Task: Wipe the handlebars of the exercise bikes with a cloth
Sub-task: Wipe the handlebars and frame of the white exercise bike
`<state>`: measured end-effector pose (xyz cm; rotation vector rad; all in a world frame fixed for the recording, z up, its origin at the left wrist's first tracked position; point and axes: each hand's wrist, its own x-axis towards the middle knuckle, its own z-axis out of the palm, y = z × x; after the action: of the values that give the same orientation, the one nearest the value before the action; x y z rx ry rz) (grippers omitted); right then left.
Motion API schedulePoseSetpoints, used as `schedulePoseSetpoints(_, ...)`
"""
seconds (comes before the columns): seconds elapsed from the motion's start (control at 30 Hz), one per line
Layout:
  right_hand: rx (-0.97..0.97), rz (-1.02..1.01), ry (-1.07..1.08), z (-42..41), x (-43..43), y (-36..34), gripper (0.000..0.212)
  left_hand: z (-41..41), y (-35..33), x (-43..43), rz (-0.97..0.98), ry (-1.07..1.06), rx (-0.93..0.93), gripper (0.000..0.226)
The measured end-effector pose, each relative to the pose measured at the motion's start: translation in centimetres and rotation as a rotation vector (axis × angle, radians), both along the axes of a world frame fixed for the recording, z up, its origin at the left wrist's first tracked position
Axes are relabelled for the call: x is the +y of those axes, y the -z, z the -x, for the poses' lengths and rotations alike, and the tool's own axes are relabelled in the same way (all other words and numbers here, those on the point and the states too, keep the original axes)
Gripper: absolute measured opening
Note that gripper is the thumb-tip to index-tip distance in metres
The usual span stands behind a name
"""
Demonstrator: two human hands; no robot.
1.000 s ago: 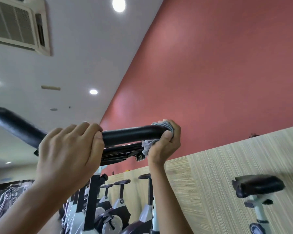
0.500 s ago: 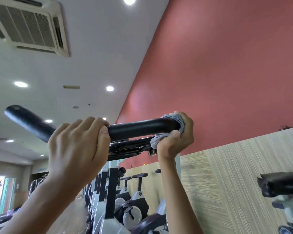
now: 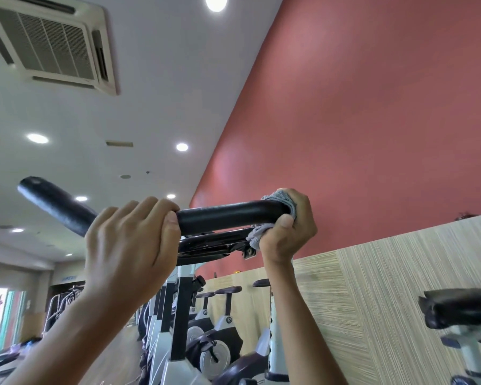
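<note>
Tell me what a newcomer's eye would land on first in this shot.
Front and centre is a black handlebar: the left hand grips its middle bare, while the right hand holds a grey cloth wrapped round its right bend. Behind them a big red wall fills the upper right, and a ceiling air-conditioning unit sits at upper left. A row of exercise bikes stands below.

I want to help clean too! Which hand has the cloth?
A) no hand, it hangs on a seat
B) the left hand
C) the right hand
C: the grey cloth is bunched in the right hand round the bar; the left hand grips bare bar.
</note>
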<state>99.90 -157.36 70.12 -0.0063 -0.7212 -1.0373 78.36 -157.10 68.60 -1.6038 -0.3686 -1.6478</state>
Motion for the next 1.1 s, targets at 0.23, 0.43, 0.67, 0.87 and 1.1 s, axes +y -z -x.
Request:
schedulePoseSetpoints(0.23, 0.070, -0.075, 0.552, 1.7, -2.0, -0.3, 0.078, 0.1, 0.0, 0.1, -0.001, 0.022, 0.011, 0.036)
schedulePoseSetpoints(0.43, -0.035, -0.009, 0.266, -0.1, -1.7, 0.0, 0.065, 0.5, 0.0, 0.3, 0.000, 0.022, 0.056, 0.038)
schedulePoseSetpoints(0.67, 0.069, 0.003, 0.359, 1.2, -1.9, 0.1, 0.056, 1.1, 0.2, 0.2, 0.039, 0.008, 0.106, 0.038)
schedulePoseSetpoints(0.87, -0.107, 0.103, 0.183, 0.0, -2.0, 0.1, 0.047, 1.0, -0.1, 0.4, 0.031, 0.031, 0.119, 0.039)
schedulePoseSetpoints(1.1, -0.038, 0.166, -0.200, 0.9, -1.6, 0.7, 0.028, 0.9, 0.1, 0.1, 0.044, 0.034, 0.107, 0.040)
